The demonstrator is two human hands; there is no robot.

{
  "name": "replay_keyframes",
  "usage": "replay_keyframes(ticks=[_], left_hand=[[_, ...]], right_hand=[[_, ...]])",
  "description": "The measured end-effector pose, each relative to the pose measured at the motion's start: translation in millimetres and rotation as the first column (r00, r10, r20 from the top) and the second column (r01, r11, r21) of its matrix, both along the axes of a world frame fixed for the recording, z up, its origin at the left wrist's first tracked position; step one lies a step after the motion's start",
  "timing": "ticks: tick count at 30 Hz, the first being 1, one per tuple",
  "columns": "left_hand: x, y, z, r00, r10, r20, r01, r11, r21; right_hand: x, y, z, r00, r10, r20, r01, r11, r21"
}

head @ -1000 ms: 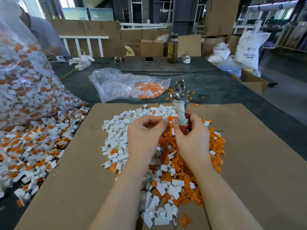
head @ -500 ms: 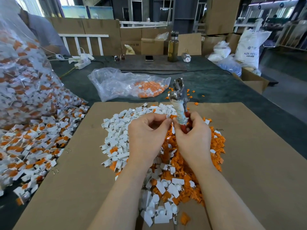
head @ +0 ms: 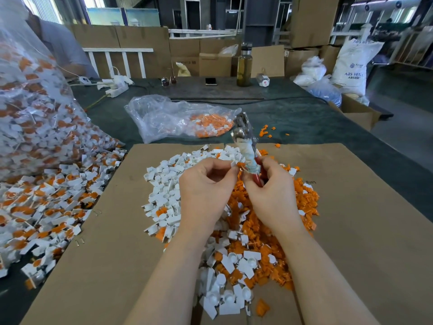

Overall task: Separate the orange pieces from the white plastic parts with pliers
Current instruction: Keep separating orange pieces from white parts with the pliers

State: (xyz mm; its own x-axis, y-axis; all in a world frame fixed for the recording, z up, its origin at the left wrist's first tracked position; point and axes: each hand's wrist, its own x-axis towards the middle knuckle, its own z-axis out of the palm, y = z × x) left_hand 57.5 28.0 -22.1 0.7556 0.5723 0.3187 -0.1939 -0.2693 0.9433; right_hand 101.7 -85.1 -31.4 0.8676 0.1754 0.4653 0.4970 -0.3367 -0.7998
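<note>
Left hand [head: 206, 184]: fingers curled, pinching a small white part with an orange piece [head: 237, 164] at the tips, held up above the pile, touching the right thumb.
Right hand [head: 271, 191]: fingers clenched round the red handles of the pliers [head: 246, 146]; tool stands nearly upright, metal head pointing to the far side, cloth wrap just above the grip.
Pliers jaws: up in the air, away from the part; open or closed, can't tell.
Change vs 1 s ago: very little. Both hands in the same spot, same grips; pliers head tips a bit more to the left. The part sits between the fingertips as before.
Meaning for task: judged as mid-cycle w/ one part. Fingertips of both hands work it; pliers not biting it now. Whether the orange piece is already loose, can't tell.
Sorted so far: white parts heap [head: 168, 184] on the left of the cardboard sheet [head: 351, 231], orange heap [head: 300, 200] on the right, mixed bits at the near end.
Still to do: lots. Unsorted stock [head: 42, 202] spills on the bench [head: 293, 120] at left from a big clear bag [head: 30, 109].
Far side: smaller bag [head: 173, 118] w/ orange pieces inside.
</note>
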Motion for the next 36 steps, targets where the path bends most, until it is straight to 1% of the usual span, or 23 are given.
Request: replay_keyframes(ticks=[4, 7, 10, 13, 16, 20, 23, 29, 36], left_hand=[[2, 1, -1, 1.0, 0.025, -0.009, -0.026, 0.997, -0.074], [2, 5, 0, 1.0, 0.017, 0.002, -0.017, 0.986, -0.163], [1, 11, 2, 0.997, -0.011, 0.078, 0.033, 0.957, -0.287], [-1, 16, 1, 0.988, -0.023, 0.153, 0.076, 0.935, -0.347], [1, 20, -1, 0.984, -0.008, 0.175, 0.073, 0.928, -0.365], [2, 25, -2, 0.977, -0.004, 0.212, 0.084, 0.925, -0.371], [1, 31, -2, 0.971, 0.005, 0.238, 0.084, 0.928, -0.363], [-1, 37, -2, 0.966, -0.041, 0.254, 0.124, 0.939, -0.321], [-2, 41, -1, 0.963, -0.072, 0.261, 0.157, 0.935, -0.319]], right_hand=[[0, -2, 3, 0.993, 0.102, -0.063, -0.099, 0.994, 0.05], [0, -4, 5, 0.985, 0.143, -0.093, -0.136, 0.987, 0.082], [1, -8, 7, 0.979, 0.163, -0.126, -0.154, 0.985, 0.079], [1, -13, 9, 0.966, 0.198, -0.166, -0.195, 0.98, 0.032], [2, -15, 10, 0.954, 0.229, -0.195, -0.246, 0.967, -0.067], [0, -17, 14, 0.939, 0.276, -0.206, -0.317, 0.925, -0.208], [-1, -17, 15, 0.929, 0.297, -0.221, -0.352, 0.893, -0.28], [2, -18, 12, 0.924, 0.313, -0.221, -0.372, 0.872, -0.319], [1, -16, 10, 0.915, 0.335, -0.227, -0.394, 0.863, -0.315]])
